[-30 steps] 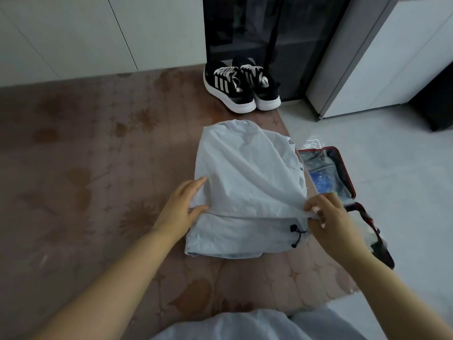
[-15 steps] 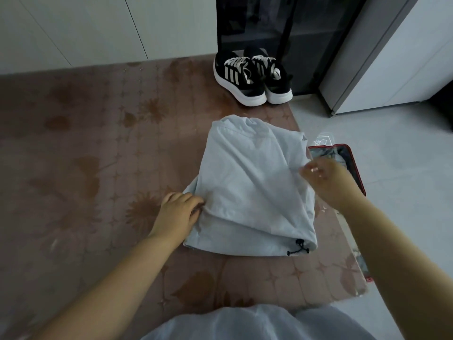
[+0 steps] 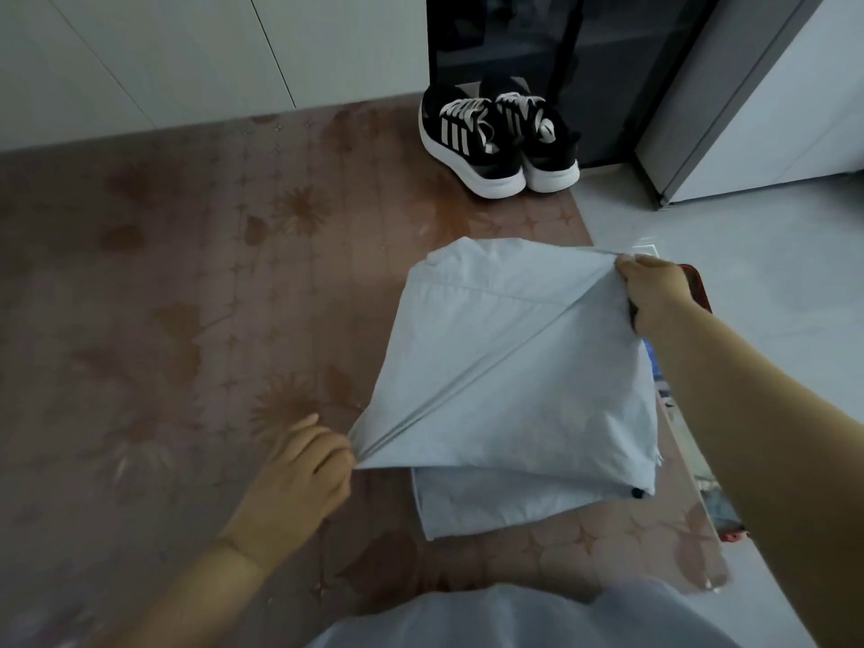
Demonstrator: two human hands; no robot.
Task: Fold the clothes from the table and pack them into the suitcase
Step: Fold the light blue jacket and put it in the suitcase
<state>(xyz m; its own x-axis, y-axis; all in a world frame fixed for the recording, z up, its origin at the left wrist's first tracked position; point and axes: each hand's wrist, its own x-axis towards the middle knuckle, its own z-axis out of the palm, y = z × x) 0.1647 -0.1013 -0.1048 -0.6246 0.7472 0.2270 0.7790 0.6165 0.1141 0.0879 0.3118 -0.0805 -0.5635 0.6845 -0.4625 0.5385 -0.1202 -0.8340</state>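
A pale blue-grey garment (image 3: 509, 381) lies folded on the brown patterned table (image 3: 177, 320), near its right edge. My left hand (image 3: 299, 474) pinches its near-left corner. My right hand (image 3: 654, 297) grips the far-right corner, so the top layer is stretched taut on a diagonal between them. A black drawstring toggle (image 3: 637, 493) shows at the garment's lower right. The red-rimmed suitcase (image 3: 701, 287) lies open on the floor to the right, mostly hidden behind my right arm.
A pair of black sneakers (image 3: 495, 138) with white stripes stands at the table's far edge. A dark glass cabinet (image 3: 561, 39) and a grey cabinet (image 3: 748, 109) stand beyond. Pale floor lies to the right. Another light garment (image 3: 514, 619) is at the bottom edge.
My right hand has moved from the near-right hem up to the far-right corner and gripped it. My left hand has closed on the near-left corner, pulling the top layer taut.
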